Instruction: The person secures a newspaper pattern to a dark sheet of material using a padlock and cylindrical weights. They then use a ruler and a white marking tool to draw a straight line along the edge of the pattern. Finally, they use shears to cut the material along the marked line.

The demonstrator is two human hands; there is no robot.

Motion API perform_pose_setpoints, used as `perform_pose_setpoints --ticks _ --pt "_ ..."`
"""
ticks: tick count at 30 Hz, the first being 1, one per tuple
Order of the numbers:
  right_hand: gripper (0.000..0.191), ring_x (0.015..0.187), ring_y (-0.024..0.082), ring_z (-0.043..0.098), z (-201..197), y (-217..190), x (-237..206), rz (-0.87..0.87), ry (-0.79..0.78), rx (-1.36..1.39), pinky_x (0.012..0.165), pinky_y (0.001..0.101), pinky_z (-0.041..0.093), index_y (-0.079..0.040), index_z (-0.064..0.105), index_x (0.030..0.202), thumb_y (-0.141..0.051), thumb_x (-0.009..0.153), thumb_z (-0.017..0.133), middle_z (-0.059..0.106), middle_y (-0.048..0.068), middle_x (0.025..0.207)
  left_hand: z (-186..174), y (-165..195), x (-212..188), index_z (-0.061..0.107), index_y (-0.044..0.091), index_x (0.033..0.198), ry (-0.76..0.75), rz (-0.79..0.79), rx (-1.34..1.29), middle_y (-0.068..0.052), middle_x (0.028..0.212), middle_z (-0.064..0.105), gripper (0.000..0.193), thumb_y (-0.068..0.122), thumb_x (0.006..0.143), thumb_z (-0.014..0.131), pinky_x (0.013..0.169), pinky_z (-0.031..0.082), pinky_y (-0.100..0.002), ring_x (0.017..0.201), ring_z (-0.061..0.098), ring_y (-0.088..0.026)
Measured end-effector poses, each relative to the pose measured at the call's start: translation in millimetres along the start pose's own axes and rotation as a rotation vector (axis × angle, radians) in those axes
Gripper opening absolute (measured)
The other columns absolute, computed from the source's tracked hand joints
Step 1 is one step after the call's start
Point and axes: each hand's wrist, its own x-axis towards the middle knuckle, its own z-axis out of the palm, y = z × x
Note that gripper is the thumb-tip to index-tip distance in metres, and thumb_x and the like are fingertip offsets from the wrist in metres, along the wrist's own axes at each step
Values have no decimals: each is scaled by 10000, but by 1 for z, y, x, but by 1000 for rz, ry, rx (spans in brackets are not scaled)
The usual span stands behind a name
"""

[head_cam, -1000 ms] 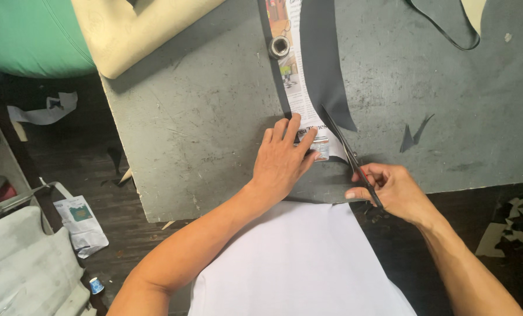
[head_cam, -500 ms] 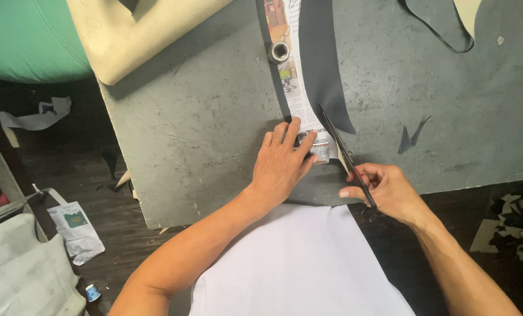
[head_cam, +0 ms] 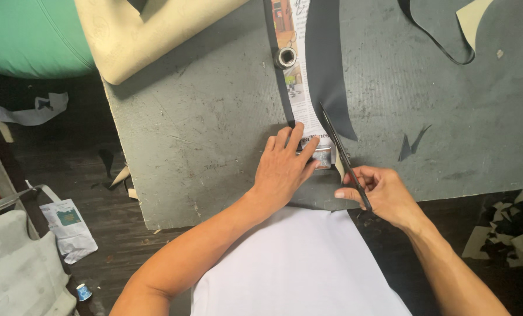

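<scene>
Two hands share this cut. The fingers of my right hand (head_cam: 384,196) are curled shut through the handles of the black scissors (head_cam: 340,155), whose blades point away from me along the right edge of the printed paper strip (head_cam: 306,102). Compared with a moment ago the blades lie further up that edge and closer together, so the cut along the paper's edge looks to have lengthened. My left hand (head_cam: 285,169) lies flat, fingers spread and gripping nothing, pressing the near end of the strip onto the black material (head_cam: 327,76) beneath it; it has not shifted. Paper and black material run together from near the table's front edge, just ahead of me, straight toward its far edge. A small metal ring (head_cam: 286,57) sits on the strip further up as a weight. The grey table (head_cam: 203,129) carries a cream padded piece (head_cam: 150,35) at its far left corner and a small black offcut (head_cam: 412,143) to the right. Paler scraps (head_cam: 507,234) lie on the floor beyond the front right edge.
</scene>
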Motion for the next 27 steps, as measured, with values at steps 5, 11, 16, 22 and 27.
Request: perform_pose_setpoints --ticks 5,11,16,22,27 --pt "373 527 74 477 3 -3 -2 34 -7 63 481 252 373 -21 746 920 -267 692 908 586 -20 608 0 0 1 631 90 1329 1 -2 -17 -182 1408 497 473 329 932 724 952 435 -431 1223 481 -331" --pt "392 519 80 491 7 -11 2 41 4 77 480 253 390 -22 747 925 -279 682 915 572 -11 604 -1 1 -1 629 94 1347 -20 -2 0 -171 1400 493 489 338 933 721 956 434 -431 1222 478 -325" --pt "400 514 82 493 9 -17 2 48 1 89 479 254 393 -23 750 924 -292 677 914 557 -11 590 -1 0 1 625 99 1343 -18 -7 1 -181 1409 489 500 351 922 719 963 436 -427 1219 473 -330" --pt "378 500 78 484 9 -16 2 24 -1 100 463 249 378 -19 735 911 -276 691 905 566 -11 588 -1 0 -1 625 101 1346 -19 0 14 -176 1406 492 492 351 933 717 958 434 -430 1232 471 -332" --pt "373 490 80 500 10 -17 2 35 2 109 454 248 392 -16 730 909 -264 689 902 588 -11 588 -2 0 0 629 97 1346 -21 -3 7 -178 1411 496 492 351 933 716 960 435 -430 1231 472 -331"
